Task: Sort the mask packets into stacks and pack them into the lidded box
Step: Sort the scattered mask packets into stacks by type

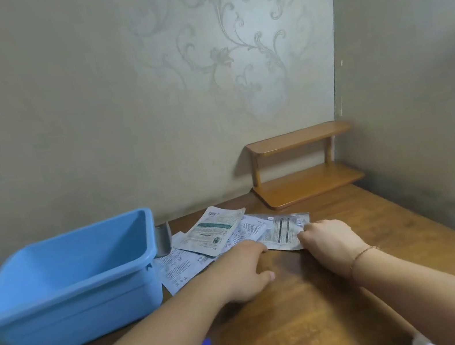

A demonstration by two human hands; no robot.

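Your mask packets point(223, 240) lie fanned on the desk point(317, 293), just right of the blue box point(68, 291); that box stands with its lid off and nothing visible inside. Your right hand point(328, 241) pinches the near corner of the silver packet point(283, 230), farthest from the box, its long axis running away from you; your left hand point(243, 270) rests flat on the packets nearer the box, fingers relaxed. You have one box and perhaps five packets; overlap hides the true count.
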